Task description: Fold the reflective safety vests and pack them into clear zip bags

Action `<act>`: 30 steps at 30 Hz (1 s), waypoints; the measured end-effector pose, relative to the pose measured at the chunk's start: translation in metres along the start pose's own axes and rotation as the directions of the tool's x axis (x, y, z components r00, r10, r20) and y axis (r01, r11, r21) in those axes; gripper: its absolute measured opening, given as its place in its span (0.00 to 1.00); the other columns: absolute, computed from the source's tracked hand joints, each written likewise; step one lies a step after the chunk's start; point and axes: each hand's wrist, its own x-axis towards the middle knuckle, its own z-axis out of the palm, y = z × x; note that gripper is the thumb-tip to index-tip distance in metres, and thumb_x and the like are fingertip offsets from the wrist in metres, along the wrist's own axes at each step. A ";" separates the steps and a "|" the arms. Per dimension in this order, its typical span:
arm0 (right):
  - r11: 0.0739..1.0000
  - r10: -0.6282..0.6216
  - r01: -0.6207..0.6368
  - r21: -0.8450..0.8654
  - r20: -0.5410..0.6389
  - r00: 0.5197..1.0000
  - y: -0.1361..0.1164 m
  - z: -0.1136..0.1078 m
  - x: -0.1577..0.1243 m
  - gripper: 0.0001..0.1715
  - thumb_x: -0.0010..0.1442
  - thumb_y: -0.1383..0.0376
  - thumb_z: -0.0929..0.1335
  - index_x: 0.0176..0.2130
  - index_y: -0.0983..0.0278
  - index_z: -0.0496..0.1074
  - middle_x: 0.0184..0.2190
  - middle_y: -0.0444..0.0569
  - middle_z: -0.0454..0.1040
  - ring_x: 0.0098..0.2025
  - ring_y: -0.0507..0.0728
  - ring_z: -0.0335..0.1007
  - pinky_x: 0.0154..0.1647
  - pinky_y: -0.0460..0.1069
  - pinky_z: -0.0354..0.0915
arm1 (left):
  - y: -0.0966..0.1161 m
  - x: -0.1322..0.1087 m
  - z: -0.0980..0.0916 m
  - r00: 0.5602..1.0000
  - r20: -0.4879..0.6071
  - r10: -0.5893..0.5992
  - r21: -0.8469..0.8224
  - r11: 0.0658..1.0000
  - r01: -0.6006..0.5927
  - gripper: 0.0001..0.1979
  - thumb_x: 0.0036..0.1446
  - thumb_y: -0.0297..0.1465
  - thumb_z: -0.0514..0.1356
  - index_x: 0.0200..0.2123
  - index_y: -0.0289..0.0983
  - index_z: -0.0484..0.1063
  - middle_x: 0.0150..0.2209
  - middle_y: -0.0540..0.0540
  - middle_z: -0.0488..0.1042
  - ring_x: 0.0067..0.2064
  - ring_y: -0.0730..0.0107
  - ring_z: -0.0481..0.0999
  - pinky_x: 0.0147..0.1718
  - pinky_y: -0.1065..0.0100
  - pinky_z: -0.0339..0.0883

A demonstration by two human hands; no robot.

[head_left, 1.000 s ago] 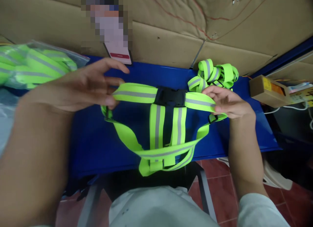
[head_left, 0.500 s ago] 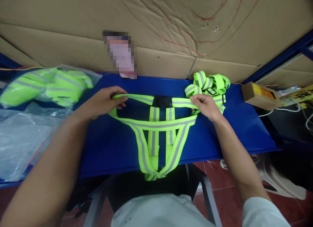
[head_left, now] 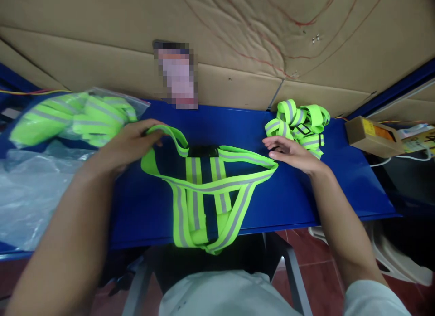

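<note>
Head view: the harness point(head_left: 217, 187), bright green webbing with a grey stripe, lies across the centre of the frame on the blue table point(head_left: 282, 209), its lower loop reaching the table's front edge. Its black buckle point(head_left: 203, 151) sits at the top middle, with two short straps running down just below it. The left hand point(head_left: 136, 141), left of centre, has the harness's left end pinched between thumb and fingers, that part of the webbing bending in a loose curve toward the buckle. The right hand point(head_left: 288, 153), right of centre, has thumb and fingers apart and grips nothing; its thumb is right by the harness's right end, and whether they touch I cannot tell.

Just beyond the right hand, a bundle point(head_left: 299, 119) of similar webbing with black sliders is heaped near the back of the table. At upper left a clear bag point(head_left: 139, 105) holds more green webbing; below it, at the left edge, lies crumpled clear plastic point(head_left: 30, 198). A phone point(head_left: 178, 80), pixelated over, leans on the cardboard point(head_left: 238, 35) at upper centre. Thin red wires point(head_left: 251, 60) run over the cardboard. A small box point(head_left: 374, 137) stands at the right, and a white stool point(head_left: 390, 257) shows at lower right on the red floor point(head_left: 316, 275).
</note>
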 end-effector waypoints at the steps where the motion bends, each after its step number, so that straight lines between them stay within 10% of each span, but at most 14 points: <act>1: 0.997 -0.030 0.030 -0.072 0.009 1.000 -0.003 0.009 0.002 0.30 0.59 0.51 0.76 0.57 0.59 0.74 0.55 0.53 0.73 0.54 0.59 0.70 0.53 0.53 0.66 | -0.002 -0.001 -0.001 0.998 0.053 0.033 0.067 0.997 -0.037 0.17 0.66 0.41 0.57 0.51 0.38 0.73 0.44 0.48 0.77 0.45 0.62 0.72 0.45 0.66 0.65; 7: 0.965 -0.090 0.095 -0.246 0.034 0.995 -0.008 0.043 0.003 0.22 0.65 0.50 0.71 0.50 0.62 0.76 0.33 0.46 0.76 0.33 0.54 0.68 0.33 0.49 0.63 | -0.002 -0.014 0.002 0.964 0.154 0.218 0.256 0.933 -0.252 0.34 0.61 0.48 0.63 0.67 0.46 0.62 0.69 0.45 0.64 0.66 0.52 0.65 0.67 0.54 0.55; 11: 0.934 -0.133 0.118 -0.337 -0.022 0.991 -0.008 0.043 0.000 0.17 0.68 0.55 0.69 0.50 0.61 0.77 0.36 0.47 0.77 0.30 0.52 0.66 0.31 0.48 0.62 | 0.005 -0.021 0.016 0.888 0.244 0.389 0.283 0.848 -0.449 0.29 0.59 0.50 0.64 0.62 0.51 0.70 0.68 0.49 0.68 0.68 0.52 0.66 0.68 0.55 0.53; 17: 0.901 -0.238 0.277 -0.334 0.155 0.959 -0.048 0.054 -0.025 0.19 0.71 0.59 0.67 0.58 0.58 0.76 0.47 0.52 0.76 0.38 0.54 0.72 0.38 0.50 0.68 | 0.022 -0.021 0.059 0.946 -0.119 0.302 0.535 0.822 -0.196 0.15 0.67 0.44 0.56 0.50 0.44 0.74 0.48 0.44 0.81 0.49 0.50 0.81 0.46 0.59 0.68; 21: 0.908 -0.168 0.290 -0.302 0.372 0.913 -0.082 0.080 -0.044 0.29 0.71 0.55 0.68 0.68 0.56 0.67 0.57 0.55 0.74 0.55 0.60 0.74 0.56 0.53 0.70 | 0.032 -0.020 0.079 0.959 -0.150 0.241 0.527 0.840 -0.129 0.15 0.67 0.39 0.55 0.52 0.42 0.71 0.42 0.44 0.81 0.42 0.53 0.82 0.34 0.63 0.65; 24: 0.945 -0.121 0.258 -0.202 0.518 0.847 -0.087 0.086 -0.036 0.23 0.74 0.53 0.63 0.60 0.59 0.74 0.54 0.53 0.78 0.49 0.57 0.78 0.51 0.52 0.72 | 0.034 -0.021 0.084 0.955 -0.143 0.259 0.518 0.842 -0.150 0.14 0.69 0.38 0.53 0.53 0.41 0.69 0.41 0.44 0.81 0.38 0.56 0.81 0.29 0.65 0.60; 30: 0.936 -0.184 0.157 -0.314 -0.056 0.981 -0.063 0.077 0.017 0.21 0.66 0.49 0.71 0.49 0.61 0.77 0.39 0.49 0.76 0.36 0.53 0.73 0.35 0.47 0.70 | 0.032 -0.022 0.086 0.951 -0.143 0.272 0.488 0.856 -0.172 0.13 0.70 0.38 0.53 0.53 0.41 0.68 0.39 0.44 0.80 0.37 0.57 0.81 0.28 0.66 0.56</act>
